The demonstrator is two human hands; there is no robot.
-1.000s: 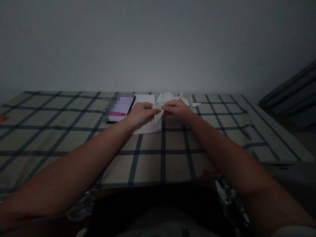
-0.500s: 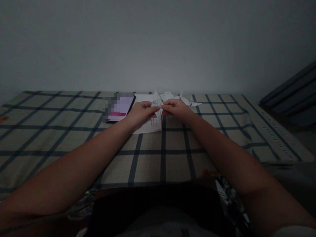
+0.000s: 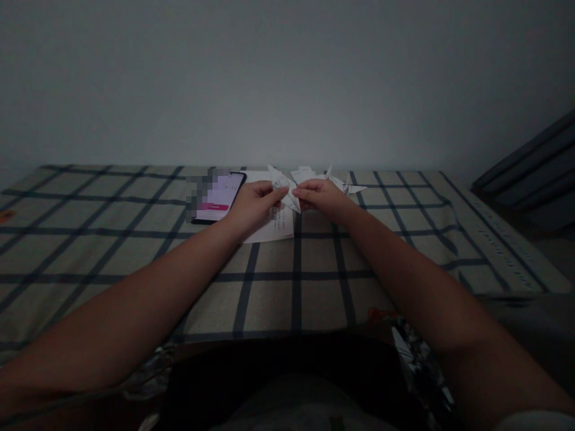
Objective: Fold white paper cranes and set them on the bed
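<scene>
A small folded white paper piece [image 3: 282, 187] is held between both my hands above the checked cloth. My left hand [image 3: 254, 205] pinches its left side and my right hand [image 3: 320, 198] pinches its right side, fingers closed on the paper. Under the hands lies a flat white sheet [image 3: 276, 224] with some print. Just behind my right hand sit folded paper cranes [image 3: 348, 186] on the cloth.
A phone [image 3: 214, 197] with a lit pink and white screen lies left of the sheet. The checked cloth [image 3: 112, 251] covers the surface up to a plain wall. A dark slanted object [image 3: 530, 173] stands at the far right.
The folded piece has been turned between my fingers, its point swinging from the right over to the upper left. My hands stay in the same place.
</scene>
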